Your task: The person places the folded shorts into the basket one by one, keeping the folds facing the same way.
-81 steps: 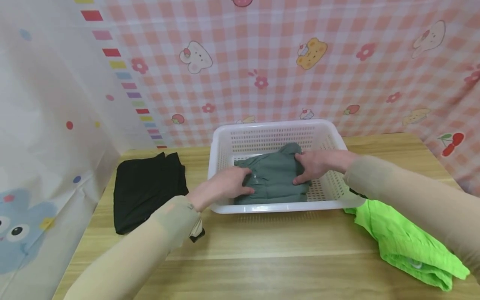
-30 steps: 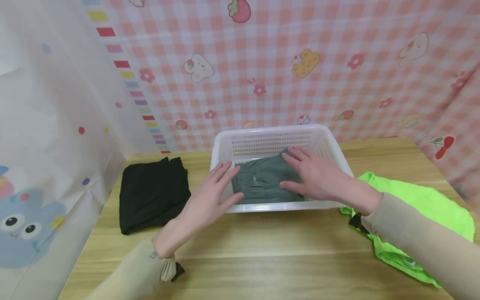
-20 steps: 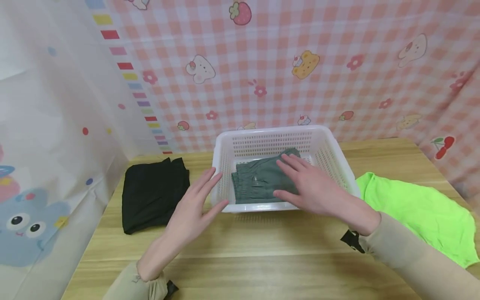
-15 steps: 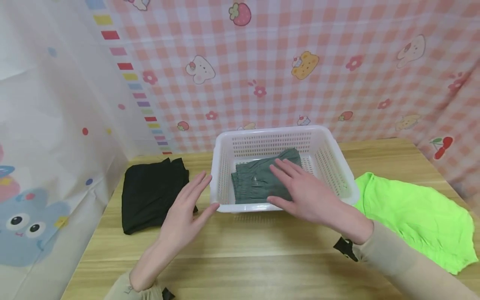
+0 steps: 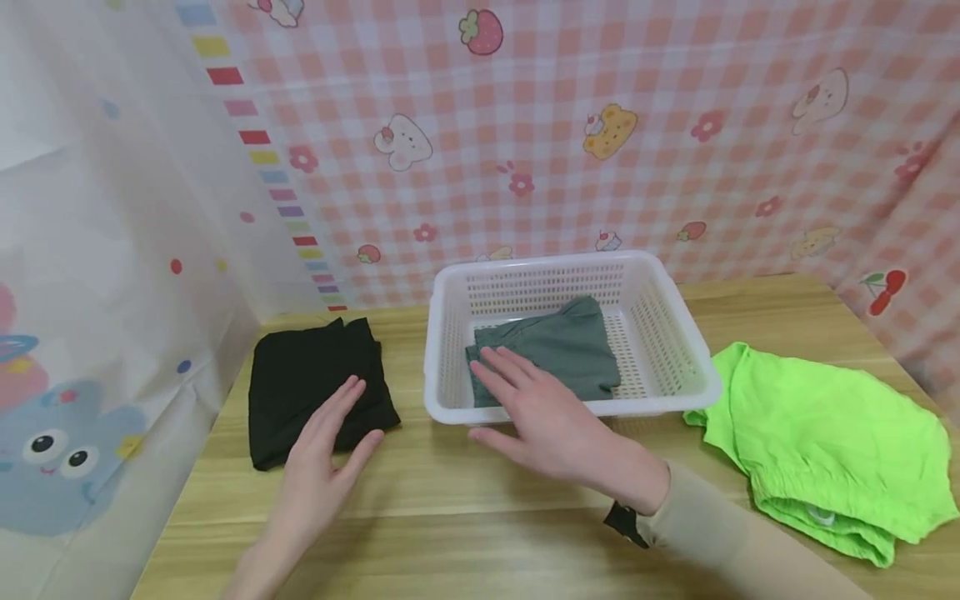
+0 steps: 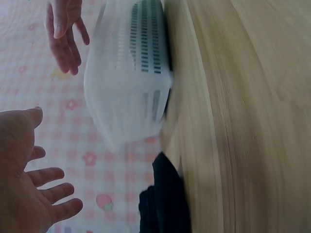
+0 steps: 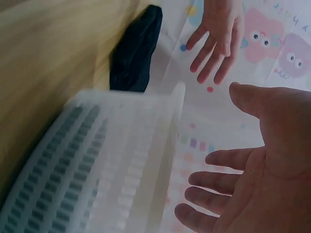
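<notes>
My left hand [image 5: 318,471], its fingers extended and holding nothing, is over the table close to the folded black garment [image 5: 307,383], overlapping its near corner in the head view. My right hand [image 5: 543,425] hovers at the near rim of the white plastic basket [image 5: 675,396], fingers spread and also without anything in them. Inside the basket lies a folded grey-green garment with an elastic waistband [image 5: 577,346], partly hidden by the right fingers. Both wrist views show the palms bare: the left hand [image 6: 29,179] beside the basket, the right hand [image 7: 257,170] near its rim.
A bright green pair of shorts [image 5: 840,442] lies loosely bunched on the wooden table [image 5: 450,533], right of the basket. Behind the basket hangs a pink checked cloth [image 5: 480,125]. A white printed sheet [image 5: 112,250] hangs along the left side.
The hands have let go of the grey-green garment, which now rests in the basket. Both have drawn back and moved left, the left one towards the black garment.
</notes>
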